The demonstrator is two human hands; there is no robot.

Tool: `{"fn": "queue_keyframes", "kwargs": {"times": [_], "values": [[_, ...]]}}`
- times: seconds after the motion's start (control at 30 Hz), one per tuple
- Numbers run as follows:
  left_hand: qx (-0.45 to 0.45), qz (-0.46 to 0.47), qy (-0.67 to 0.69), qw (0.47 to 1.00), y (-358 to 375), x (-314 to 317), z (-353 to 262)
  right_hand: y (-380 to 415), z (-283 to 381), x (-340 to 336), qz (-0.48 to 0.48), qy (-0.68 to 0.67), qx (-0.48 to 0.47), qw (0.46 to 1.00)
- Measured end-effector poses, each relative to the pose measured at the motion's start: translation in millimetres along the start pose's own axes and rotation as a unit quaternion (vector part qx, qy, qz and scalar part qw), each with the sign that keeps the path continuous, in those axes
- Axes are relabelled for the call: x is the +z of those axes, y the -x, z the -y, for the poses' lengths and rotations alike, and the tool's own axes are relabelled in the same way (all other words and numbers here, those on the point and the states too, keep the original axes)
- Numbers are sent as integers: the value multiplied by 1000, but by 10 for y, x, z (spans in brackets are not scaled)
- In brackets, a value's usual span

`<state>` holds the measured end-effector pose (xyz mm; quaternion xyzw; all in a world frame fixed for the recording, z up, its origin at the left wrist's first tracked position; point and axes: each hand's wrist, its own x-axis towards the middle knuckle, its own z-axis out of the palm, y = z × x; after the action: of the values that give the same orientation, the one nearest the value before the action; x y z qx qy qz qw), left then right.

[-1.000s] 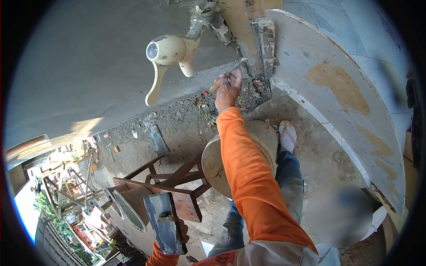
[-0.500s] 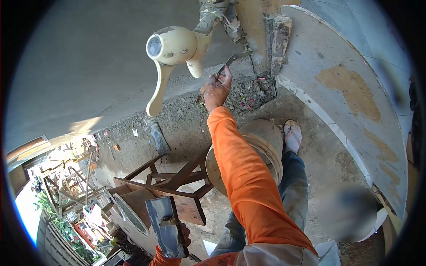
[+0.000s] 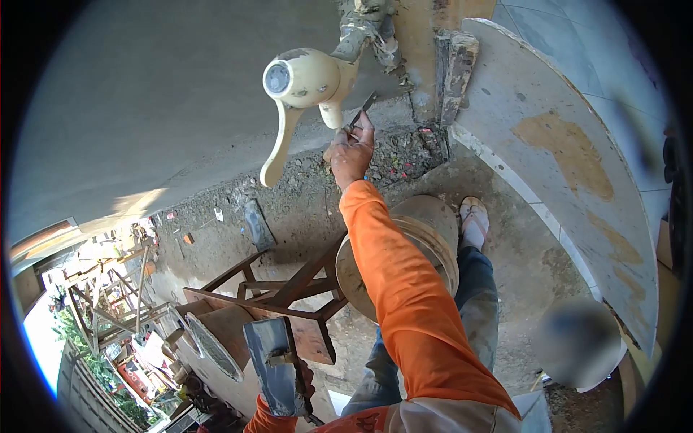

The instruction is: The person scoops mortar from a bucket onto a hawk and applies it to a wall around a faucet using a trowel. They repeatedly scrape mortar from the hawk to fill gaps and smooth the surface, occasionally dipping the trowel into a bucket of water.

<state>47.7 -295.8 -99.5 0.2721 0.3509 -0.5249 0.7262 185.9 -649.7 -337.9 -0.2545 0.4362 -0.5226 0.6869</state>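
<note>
My right hand [image 3: 351, 155], at the end of an outstretched orange sleeve, is closed round a small tool with a narrow dark blade [image 3: 369, 101]. The blade points at the lower edge of the grey plastered wall [image 3: 166, 86]; whether it touches cannot be told. Just above that hand in the view is a cream lever tap [image 3: 310, 76] on a mortar-crusted pipe [image 3: 354, 40]. Low on the left, my left hand [image 3: 308, 379] grips a rectangular plastering trowel [image 3: 263, 343] smeared with grey. The fingers are partly hidden behind its plate.
A round bucket [image 3: 426, 216] stands below my right forearm, beside my sandalled foot [image 3: 474, 213]. An overturned wooden stool [image 3: 299, 289] lies left of it. Rubble [image 3: 303, 169] lines the wall's foot. A curved board [image 3: 498, 79] with tan patches occupies the right, near a wood block [image 3: 459, 68].
The viewpoint has shifted slightly, so the tap appears farther right and closer to my right hand. The blade's tip has moved slightly left and down. Both hands keep their hold.
</note>
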Motion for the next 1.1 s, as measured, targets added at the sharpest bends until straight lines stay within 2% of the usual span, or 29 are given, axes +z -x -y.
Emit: {"fn": "queue_keyframes", "kwargs": {"times": [0.07,0.13,0.2,0.27,0.4,0.43,0.53,0.67,0.73,0.77,0.83,0.97,1.03,1.1], "values": [[13,-7,-6,1000,-11,21,11,146,130,-320,83,76,111,987],[-5,17,3,1000,-62,-26,-12,58,184,-687,29,71,140,987],[-22,40,9,999,-143,66,34,-222,462,-990,40,91,147,984],[24,-48,-41,998,-207,292,161,-523,690,-1172,82,153,158,972],[-9,-47,-34,998,-276,421,247,-858,860,-1109,81,124,221,964],[-24,34,-84,996,-298,280,215,-889,860,-1071,84,125,221,964],[-30,22,-66,997,-307,356,214,-902,840,-982,86,189,180,962],[-22,-1,-77,997,-307,417,192,-804,832,-839,80,205,164,962],[-7,-71,-78,994,-276,487,208,-763,818,-742,67,204,153,965],[-7,-73,-78,994,-271,459,203,-770,725,-740,67,204,154,964],[-32,-4,-46,998,-274,369,187,-783,574,-747,83,225,57,969],[-38,27,-13,999,-259,351,188,-734,666,-738,79,222,56,970],[-23,31,-75,996,-252,360,182,-730,724,-744,78,243,39,966],[-24,18,-73,997,-246,382,189,-754,717,-749,83,260,19,962]]}}
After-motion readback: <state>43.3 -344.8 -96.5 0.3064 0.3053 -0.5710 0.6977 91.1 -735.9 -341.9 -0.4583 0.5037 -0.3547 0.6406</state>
